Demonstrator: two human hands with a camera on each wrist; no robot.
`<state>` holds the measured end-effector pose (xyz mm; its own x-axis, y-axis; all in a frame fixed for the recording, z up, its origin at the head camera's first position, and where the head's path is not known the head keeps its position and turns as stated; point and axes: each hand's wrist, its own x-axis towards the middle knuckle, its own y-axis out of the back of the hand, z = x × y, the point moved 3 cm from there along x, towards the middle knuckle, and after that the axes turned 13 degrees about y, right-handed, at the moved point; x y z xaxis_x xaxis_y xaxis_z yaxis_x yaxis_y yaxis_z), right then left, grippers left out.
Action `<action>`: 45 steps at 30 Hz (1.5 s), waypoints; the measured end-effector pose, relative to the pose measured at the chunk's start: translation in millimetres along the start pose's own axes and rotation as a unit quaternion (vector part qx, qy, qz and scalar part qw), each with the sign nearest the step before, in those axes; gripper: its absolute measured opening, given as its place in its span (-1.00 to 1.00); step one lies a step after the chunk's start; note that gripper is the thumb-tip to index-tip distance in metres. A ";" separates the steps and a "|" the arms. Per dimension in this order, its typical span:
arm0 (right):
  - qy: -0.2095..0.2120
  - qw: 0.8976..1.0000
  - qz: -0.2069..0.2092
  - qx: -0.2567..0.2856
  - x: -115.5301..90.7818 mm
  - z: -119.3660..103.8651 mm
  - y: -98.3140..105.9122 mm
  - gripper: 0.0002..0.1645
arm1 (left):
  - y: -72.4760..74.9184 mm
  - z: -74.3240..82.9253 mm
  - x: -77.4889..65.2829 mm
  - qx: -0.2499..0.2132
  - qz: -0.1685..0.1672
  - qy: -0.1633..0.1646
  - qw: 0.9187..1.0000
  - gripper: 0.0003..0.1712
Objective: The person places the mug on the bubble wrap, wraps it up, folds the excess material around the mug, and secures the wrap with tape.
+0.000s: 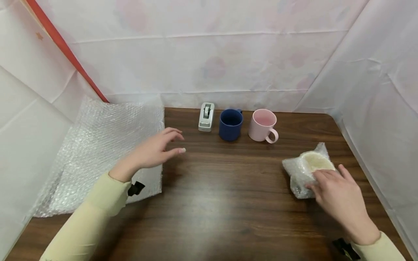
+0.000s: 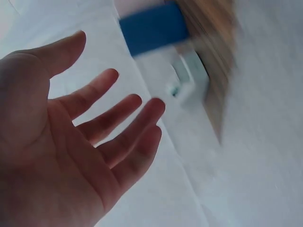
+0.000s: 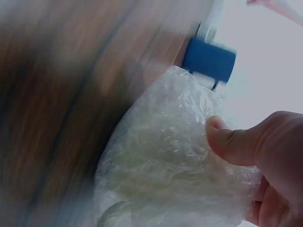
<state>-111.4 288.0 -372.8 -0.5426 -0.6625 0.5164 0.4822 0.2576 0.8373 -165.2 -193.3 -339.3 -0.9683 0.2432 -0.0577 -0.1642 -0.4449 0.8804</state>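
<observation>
I'm gripping the wrapped bundle in my right hand! My left hand, fingers apart, hangs near the bubble wrap.

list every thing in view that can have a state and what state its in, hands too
wrapped bundle: enclosed, pale rim showing through, held
right grip: holding the wrapped bundle
left grip: fingers apart, holding nothing
bubble wrap sheet: spread out
blue mug: upright, unwrapped
pink mug: upright, unwrapped
tape dispenser: right way up, not held
</observation>
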 end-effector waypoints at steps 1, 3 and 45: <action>-0.008 1.000 -0.005 -0.002 -2.1 7.0 -1.8 -0.08 | 2.6 -7.6 3.0 0.010 0.003 0.013 1.000 -0.48; -0.023 1.000 -0.014 -0.002 -5.6 20.5 -4.6 -0.13 | 6.7 -22.5 7.9 0.023 0.010 0.039 0.999 -0.46; -0.124 0.973 0.168 0.101 -11.0 51.9 10.8 -0.24 | -10.7 -73.2 22.1 0.074 0.034 0.240 0.967 -0.08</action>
<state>-135.9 334.6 -360.1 -0.5395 -0.3324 0.7736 0.5296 0.5803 0.6187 -198.7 -246.2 -384.4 -0.9576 -0.2260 -0.1787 -0.1035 -0.3091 0.9454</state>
